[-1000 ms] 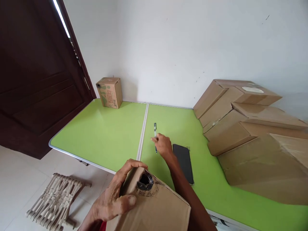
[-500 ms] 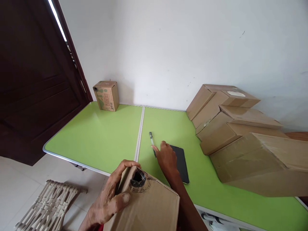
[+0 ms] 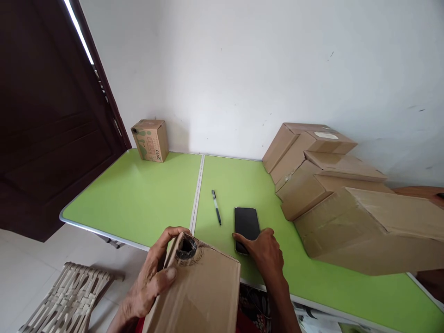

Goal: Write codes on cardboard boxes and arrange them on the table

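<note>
My left hand [image 3: 152, 280] is closed round the corner of a brown cardboard box [image 3: 201, 296], which it holds near my body at the table's front edge. A dark smudged patch marks the box's top corner. My right hand [image 3: 265, 252] rests over the near end of a black phone [image 3: 247, 222] that lies flat on the green table [image 3: 145, 199]; its fingers are loosely curled and touch the phone. A pen [image 3: 216, 213] lies free on the table just left of the phone.
Several flat brown cardboard boxes [image 3: 333, 194] lean in a stack along the table's right side. A small printed carton [image 3: 150, 140] stands at the back left corner by the white wall. A dark door [image 3: 52, 115] is on the left, a woven stool [image 3: 65, 296] on the floor below.
My right hand let go of the pen, which now lies on the table, and drew back to the near end of the phone. My view shifted slightly right.
</note>
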`<move>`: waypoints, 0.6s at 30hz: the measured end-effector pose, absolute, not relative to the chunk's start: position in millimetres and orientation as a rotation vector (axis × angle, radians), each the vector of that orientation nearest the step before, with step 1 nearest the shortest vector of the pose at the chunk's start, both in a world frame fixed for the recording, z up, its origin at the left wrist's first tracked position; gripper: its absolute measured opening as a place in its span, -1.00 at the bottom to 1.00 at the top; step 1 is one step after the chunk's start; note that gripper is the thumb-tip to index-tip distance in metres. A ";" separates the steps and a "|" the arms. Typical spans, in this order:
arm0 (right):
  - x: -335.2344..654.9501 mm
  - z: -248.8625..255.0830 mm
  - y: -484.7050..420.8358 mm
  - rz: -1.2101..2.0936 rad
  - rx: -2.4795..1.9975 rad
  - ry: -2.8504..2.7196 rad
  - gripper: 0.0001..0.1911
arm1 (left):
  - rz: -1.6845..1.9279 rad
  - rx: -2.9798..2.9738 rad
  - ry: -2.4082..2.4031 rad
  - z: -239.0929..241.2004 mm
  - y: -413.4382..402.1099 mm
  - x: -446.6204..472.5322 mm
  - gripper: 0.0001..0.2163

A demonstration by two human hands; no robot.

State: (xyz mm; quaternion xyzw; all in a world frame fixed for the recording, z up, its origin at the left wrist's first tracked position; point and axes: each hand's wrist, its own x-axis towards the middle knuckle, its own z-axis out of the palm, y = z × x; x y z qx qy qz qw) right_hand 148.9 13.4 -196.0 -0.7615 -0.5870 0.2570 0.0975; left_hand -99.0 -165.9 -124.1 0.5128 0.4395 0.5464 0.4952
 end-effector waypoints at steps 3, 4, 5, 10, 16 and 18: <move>156.2 -203.5 12.6 0.936 -2.084 -1.725 -0.49 | 1.335 1.233 1.073 -123.6 -166.5 -98.9 -0.36; 158.9 -206.0 10.4 0.993 -2.020 -1.705 -0.57 | 1.339 1.230 1.070 -123.6 -166.7 -99.0 -0.36; 161.8 -207.9 7.1 1.052 -1.956 -1.671 -0.62 | 1.346 1.226 1.069 -123.7 -167.1 -99.2 -0.36; 174.8 -194.9 -26.0 1.498 -1.531 -1.290 -0.42 | 1.412 1.207 1.144 -126.4 -170.4 -101.3 -0.36; 185.0 -125.6 -79.4 1.821 -0.971 -0.642 -0.51 | 1.454 1.176 1.149 -130.8 -170.6 -104.6 -0.34; 186.2 -107.2 -99.1 1.908 -0.867 -0.757 -0.57 | 1.457 1.158 1.150 -131.2 -171.4 -103.6 -0.34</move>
